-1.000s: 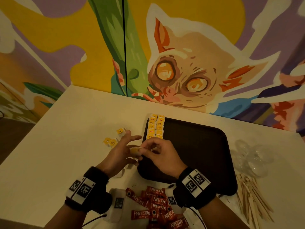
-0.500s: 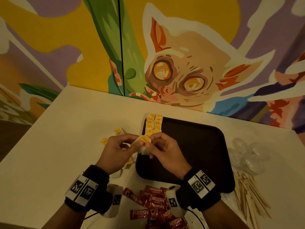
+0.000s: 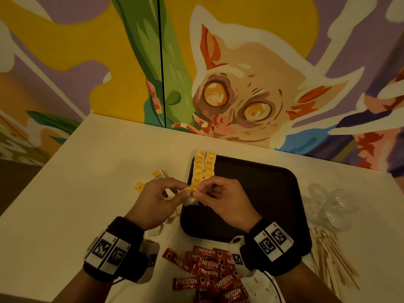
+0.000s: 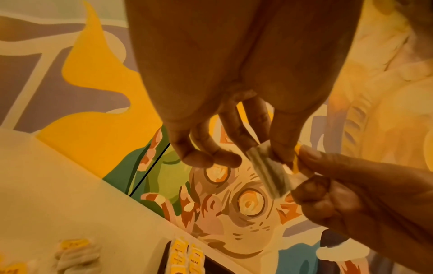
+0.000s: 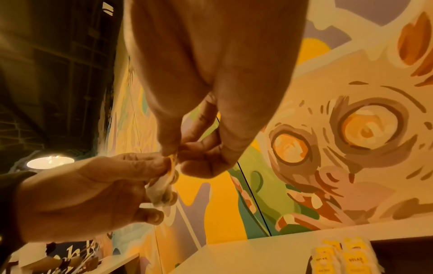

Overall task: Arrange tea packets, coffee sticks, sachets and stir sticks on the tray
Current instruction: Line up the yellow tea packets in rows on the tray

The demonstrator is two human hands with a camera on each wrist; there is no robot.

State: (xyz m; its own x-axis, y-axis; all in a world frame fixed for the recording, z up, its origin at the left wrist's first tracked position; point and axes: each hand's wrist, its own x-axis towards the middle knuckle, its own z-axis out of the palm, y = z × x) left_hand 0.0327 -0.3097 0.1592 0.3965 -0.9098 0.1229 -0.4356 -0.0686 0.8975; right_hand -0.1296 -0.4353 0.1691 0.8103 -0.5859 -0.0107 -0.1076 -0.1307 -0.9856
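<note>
Against the painted wall stands a pale table, and on it a dark tray, the landmark for all else. Along the tray's far left edge lie two neat rows of yellow tea packets. Off its right side: a heap of clear plastic pieces, too blurred to name, and nearer, a loose bundle of wooden stir sticks. Off its near edge: a scatter of red coffee sticks. Off its left side: a few stray tea packets. Over the tray's left edge, raised clear of it, both hands meet on one tea bag. Left hand pinches it between thumb and fingertips, other fingers loosely curled; right hand pinches the yellow tag end, fingers curled in close. Bag hangs between the two pinches, just short of the rows' near end. Risks, as judged: both hands pulling apart could tear the thin paper or detach the tag; setting it down carelessly could nudge the rows askew; a slack string, if any, might snag a neighbouring packet. Most of the task looks undone.
</note>
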